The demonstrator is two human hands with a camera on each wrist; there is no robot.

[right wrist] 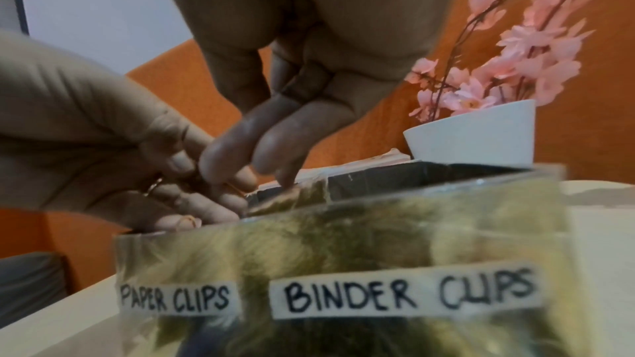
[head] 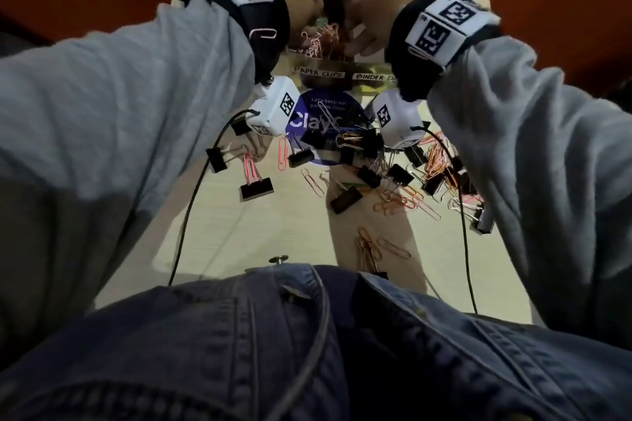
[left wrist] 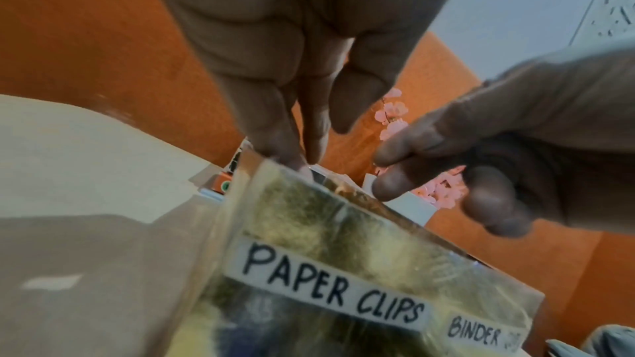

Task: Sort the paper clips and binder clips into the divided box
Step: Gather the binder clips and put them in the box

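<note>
Where labels split the divided box (head: pixel 321 73), paper clips (head: pixel 319 39) heaped left; both hands' fingers (right wrist: pixel 220 162) loosely spread above.

Divided box (right wrist: pixel 343 240) labels: "PAPER CLIPS" (right wrist: pixel 175 298), "BINDER CLIPS" (right wrist: pixel 407 292).

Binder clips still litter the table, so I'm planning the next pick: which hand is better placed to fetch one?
Probably the right hand: most binder clips lie under its forearm. Both hands hover over the divided box; the left hand has fewer nearby.
</note>
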